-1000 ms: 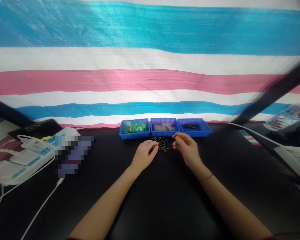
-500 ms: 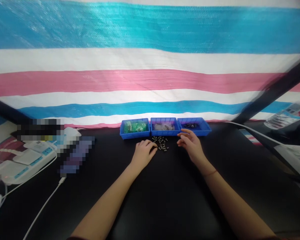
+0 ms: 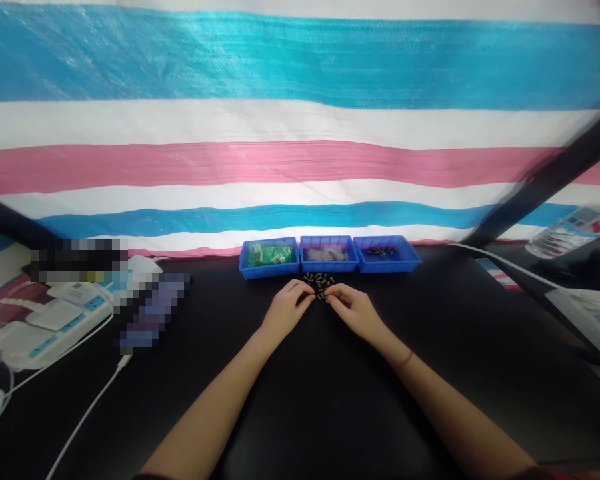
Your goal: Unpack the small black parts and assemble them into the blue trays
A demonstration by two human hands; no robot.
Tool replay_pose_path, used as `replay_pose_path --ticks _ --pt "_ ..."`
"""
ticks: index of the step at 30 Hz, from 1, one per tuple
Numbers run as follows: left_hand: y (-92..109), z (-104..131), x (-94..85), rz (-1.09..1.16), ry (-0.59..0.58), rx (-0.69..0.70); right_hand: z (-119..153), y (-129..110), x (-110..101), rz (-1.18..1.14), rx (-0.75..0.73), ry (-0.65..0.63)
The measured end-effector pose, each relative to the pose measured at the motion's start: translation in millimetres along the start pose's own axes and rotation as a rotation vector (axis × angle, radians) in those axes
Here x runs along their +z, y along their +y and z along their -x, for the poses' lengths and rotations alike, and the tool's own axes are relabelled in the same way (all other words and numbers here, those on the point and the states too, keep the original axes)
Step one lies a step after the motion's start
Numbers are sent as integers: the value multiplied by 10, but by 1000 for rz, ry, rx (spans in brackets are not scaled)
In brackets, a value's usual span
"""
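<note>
On the black table lies a loose pile of small metallic parts (image 3: 321, 280), too small to name for sure. At the pile's left edge my left hand (image 3: 289, 307) is closed, thumb and forefinger brought together; whatever is between them is too small to make out. From the right, my right hand (image 3: 354, 308) reaches the same pile with its fingertips pinched at the near edge. Behind the pile stand three blue trays in a row: the left tray (image 3: 270, 271) holds green pieces, the middle tray (image 3: 330, 266) pale clear pieces, the right tray (image 3: 405, 257) a few dark small parts.
A power strip (image 3: 75, 333) with plugs and white cables lies at the left, beside a blurred-out flat object (image 3: 155, 310). A clear plastic bottle (image 3: 555, 233) and another white power strip (image 3: 593, 317) are at the right. A striped sheet (image 3: 300, 163) hangs behind the table.
My right hand has moved left and down from in front of the right tray to the pile, and its fingers have closed. My left hand has stayed nearly in place.
</note>
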State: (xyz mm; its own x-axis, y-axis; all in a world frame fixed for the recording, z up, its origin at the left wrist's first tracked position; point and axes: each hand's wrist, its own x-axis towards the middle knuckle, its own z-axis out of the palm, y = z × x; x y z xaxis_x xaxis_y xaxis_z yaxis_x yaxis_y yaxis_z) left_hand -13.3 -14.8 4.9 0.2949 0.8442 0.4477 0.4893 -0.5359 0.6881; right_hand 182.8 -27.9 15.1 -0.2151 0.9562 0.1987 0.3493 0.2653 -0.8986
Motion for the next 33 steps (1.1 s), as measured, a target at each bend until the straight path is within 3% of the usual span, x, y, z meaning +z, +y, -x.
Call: replay_pose_path --ticks 10,18,26,33 --pt "159 16 6 119 36 71 18 -120 39 -112 65 -14" --pt "197 11 -18 145 15 42 40 -117 51 -79 -8 39" --pt "126 6 -18 124 -92 1 52 -115 47 -36 -50 67" --pt "94 5 -2 144 -69 -19 56 -106 87 -171 24 39"
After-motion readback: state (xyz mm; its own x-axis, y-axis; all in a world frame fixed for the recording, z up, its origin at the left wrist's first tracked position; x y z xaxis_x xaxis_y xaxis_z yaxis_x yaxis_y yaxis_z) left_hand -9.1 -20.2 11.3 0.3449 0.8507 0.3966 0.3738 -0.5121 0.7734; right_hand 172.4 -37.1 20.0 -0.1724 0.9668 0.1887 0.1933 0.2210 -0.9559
